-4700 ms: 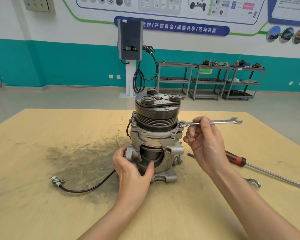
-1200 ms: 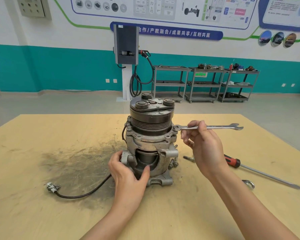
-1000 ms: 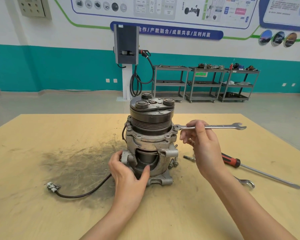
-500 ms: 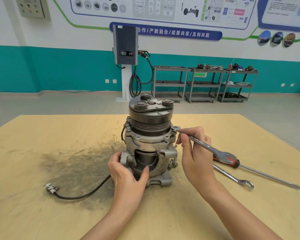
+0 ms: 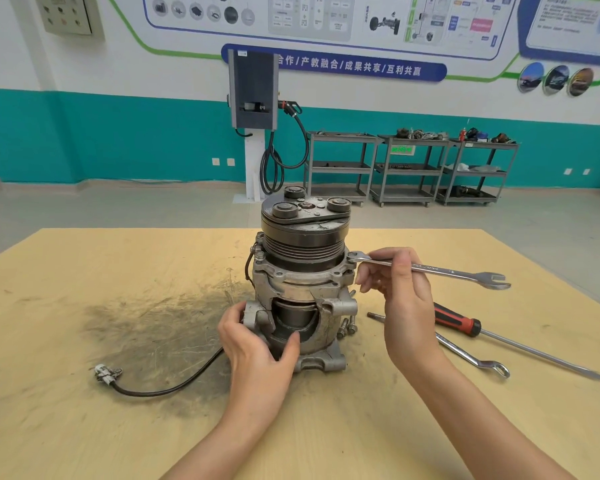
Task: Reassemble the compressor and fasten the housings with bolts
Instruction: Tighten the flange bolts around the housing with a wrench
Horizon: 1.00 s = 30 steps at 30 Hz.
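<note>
Just left of the right hand (image 5: 400, 292), which pinches the wrench (image 5: 430, 270), its ring end sits on a housing bolt (image 5: 352, 255). Left hand (image 5: 257, 344) clasps the upright compressor (image 5: 303, 282) low down; keep it braced, swing short and level.

One clear line to read: white Chinese characters on the dark blue banner (image 5: 333, 65) across the back wall, "合作 / 产教融合 / 成果共享 / 互利共赢", its start hidden behind the grey charging unit (image 5: 253, 90). The wall posters (image 5: 309, 13) above carry diagrams and small print, too tiny to make out. A green tag (image 5: 401, 149) on the middle cart is blurred. Markings on the held wrench (image 5: 430, 270) are unreadable.
</note>
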Each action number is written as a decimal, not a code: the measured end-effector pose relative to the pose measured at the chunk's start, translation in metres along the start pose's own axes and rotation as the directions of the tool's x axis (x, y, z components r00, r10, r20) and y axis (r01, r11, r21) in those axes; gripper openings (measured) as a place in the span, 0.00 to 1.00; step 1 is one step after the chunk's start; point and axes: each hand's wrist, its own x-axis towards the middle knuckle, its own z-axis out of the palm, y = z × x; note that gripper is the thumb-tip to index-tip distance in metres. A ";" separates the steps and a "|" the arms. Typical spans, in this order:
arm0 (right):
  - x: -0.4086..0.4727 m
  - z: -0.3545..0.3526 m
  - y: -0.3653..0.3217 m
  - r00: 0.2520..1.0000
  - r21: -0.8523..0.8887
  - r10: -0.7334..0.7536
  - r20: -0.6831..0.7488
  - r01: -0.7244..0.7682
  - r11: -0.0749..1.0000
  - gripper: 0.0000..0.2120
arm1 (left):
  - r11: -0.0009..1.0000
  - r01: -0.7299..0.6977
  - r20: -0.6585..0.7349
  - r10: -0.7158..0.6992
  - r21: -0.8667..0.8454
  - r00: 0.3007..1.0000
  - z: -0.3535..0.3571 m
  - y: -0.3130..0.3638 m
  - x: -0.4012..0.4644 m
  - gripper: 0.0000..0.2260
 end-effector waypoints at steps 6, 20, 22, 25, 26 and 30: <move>0.007 -0.006 0.001 0.972 0.229 0.233 0.033 -0.234 0.945 0.17 | 1.000 0.003 0.000 -0.003 0.004 1.000 0.000 0.000 0.000 0.37; 0.010 -0.012 0.004 0.965 0.274 0.256 -0.056 -0.232 0.933 0.06 | 1.000 0.011 0.008 -0.011 0.003 1.000 -0.001 0.002 -0.001 0.37; 0.007 -0.010 0.002 0.986 0.134 0.121 -0.112 -0.106 0.985 0.08 | 1.000 0.010 0.007 -0.010 0.001 1.000 -0.001 0.003 -0.001 0.37; -0.001 -0.007 0.003 0.990 -0.040 -0.089 -0.106 0.086 0.996 0.05 | 1.000 0.015 0.009 -0.015 -0.002 1.000 -0.001 0.003 -0.001 0.36; -0.004 -0.006 0.003 0.984 -0.097 -0.154 -0.087 0.145 0.985 0.05 | 1.000 0.016 0.009 -0.016 -0.001 1.000 -0.001 0.003 -0.001 0.36; -0.013 0.000 0.007 0.961 -0.270 -0.273 -0.044 0.252 0.929 0.12 | 1.000 0.015 0.005 -0.015 0.007 1.000 -0.001 0.002 -0.001 0.36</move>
